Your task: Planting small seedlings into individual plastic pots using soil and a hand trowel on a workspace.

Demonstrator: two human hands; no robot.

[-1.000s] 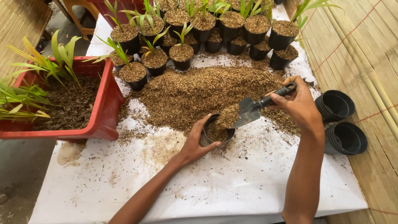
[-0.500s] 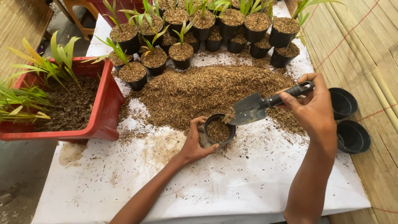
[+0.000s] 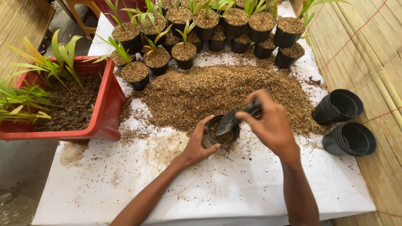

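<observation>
Curled tight, the right hand (image 3: 272,125) grips a trowel (image 3: 234,118), its blade dipping into a small black pot (image 3: 222,130). Left hand (image 3: 197,144) wraps the pot's left side, fingers part open, on the white sheet (image 3: 234,184) just near the husk pile (image 3: 217,92).

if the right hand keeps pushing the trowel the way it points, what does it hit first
Probably the husk mix inside the small black pot: the right hand angles the trowel down-left into it, the left hand just beyond.
</observation>
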